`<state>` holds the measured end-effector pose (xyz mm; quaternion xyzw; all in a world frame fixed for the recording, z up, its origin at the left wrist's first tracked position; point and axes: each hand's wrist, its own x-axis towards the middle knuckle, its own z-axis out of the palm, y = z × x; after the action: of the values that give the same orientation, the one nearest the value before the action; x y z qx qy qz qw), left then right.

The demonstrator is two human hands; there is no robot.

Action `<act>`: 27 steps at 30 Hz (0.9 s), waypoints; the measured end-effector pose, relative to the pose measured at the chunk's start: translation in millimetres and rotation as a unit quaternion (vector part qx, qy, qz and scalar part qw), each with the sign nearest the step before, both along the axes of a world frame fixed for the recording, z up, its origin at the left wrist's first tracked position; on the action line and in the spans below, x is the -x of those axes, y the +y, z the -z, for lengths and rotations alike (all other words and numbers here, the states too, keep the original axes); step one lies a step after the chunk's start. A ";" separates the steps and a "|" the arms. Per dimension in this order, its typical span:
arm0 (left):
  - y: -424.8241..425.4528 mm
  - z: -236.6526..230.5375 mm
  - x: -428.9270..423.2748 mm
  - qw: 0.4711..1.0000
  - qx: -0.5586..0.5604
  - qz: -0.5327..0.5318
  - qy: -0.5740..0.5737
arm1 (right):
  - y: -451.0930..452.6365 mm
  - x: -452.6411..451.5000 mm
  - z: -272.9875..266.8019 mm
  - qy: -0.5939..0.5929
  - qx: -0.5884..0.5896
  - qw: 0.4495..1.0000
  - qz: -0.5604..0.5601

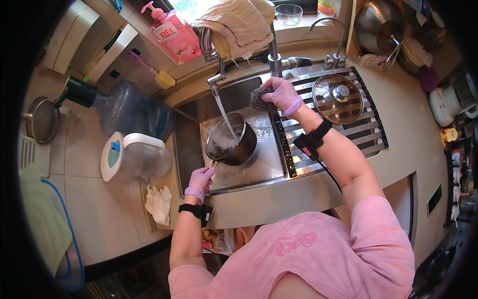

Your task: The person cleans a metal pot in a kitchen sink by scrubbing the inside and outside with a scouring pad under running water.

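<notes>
My left hand (200, 182), in a thin pink glove, grips the handle (215, 163) of a dark saucepan (244, 149) inside the stainless steel sink (192, 138). The pan is tilted, its mouth facing the left side of the sink. A stream of water (225, 116) runs from the swivel faucet (214, 85) into it, and the water splashes inside. Over the right rim of the sink, my gloved right hand (281, 95) holds a steel wool scourer (261, 100), apart from the pan.
A slatted drying rack (298, 160) right of the sink carries a glass lid (325, 106). Left of the sink stand a plastic pitcher (147, 160) and a large water bottle (125, 108). A cloth (239, 33) hangs over the faucet pipes. Crumpled tissue (158, 203) lies by the front left corner.
</notes>
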<state>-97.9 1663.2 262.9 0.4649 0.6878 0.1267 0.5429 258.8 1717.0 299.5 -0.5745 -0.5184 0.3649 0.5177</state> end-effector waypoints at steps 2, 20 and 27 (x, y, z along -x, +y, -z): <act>-2.9 -3.6 -4.6 1.000 0.004 0.017 0.022 | -1.1 -2.8 3.6 0.016 0.004 1.000 0.001; 10.8 -12.5 -6.0 0.996 0.069 -0.044 0.040 | -1.1 -5.2 8.5 0.009 0.008 1.000 -0.003; 5.0 -10.6 -20.4 0.997 0.055 0.003 0.060 | 1.9 -11.6 24.4 0.071 0.013 0.997 -0.001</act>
<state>-77.6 1668.1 273.5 0.4430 0.7240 0.0589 0.5254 270.5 1718.9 275.0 -0.5532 -0.4759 0.4117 0.5459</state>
